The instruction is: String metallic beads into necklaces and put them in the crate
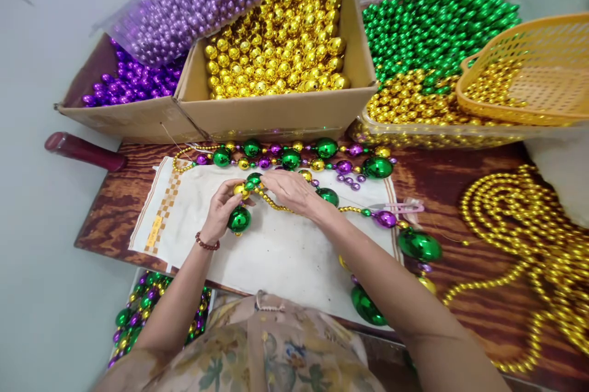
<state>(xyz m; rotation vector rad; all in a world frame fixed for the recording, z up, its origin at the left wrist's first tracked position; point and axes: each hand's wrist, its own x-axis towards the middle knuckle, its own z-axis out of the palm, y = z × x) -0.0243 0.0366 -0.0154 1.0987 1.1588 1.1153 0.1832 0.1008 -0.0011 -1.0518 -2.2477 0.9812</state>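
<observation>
My left hand (219, 208) is closed on a string of beads, pinching a small gold bead, with a large green bead (239, 219) hanging just under its fingers. My right hand (293, 191) pinches the same bead string (276, 205) at a small green bead near the left fingertips. Both hands work over a white cloth (276, 251) on the wooden table (478, 312). The strand runs on to the right through a purple bead (385, 218) and a big green ball (419, 245). A red bracelet sits on my left wrist.
Behind the cloth stand cardboard boxes of gold beads (280, 30) and purple beads (131, 82), and a clear tray of green and gold beads (427, 36) with a yellow basket (529, 70). Coiled gold strands (519, 214) lie at right. Finished strands (138, 312) sit below left. Pink scissors (402, 207) lie nearby.
</observation>
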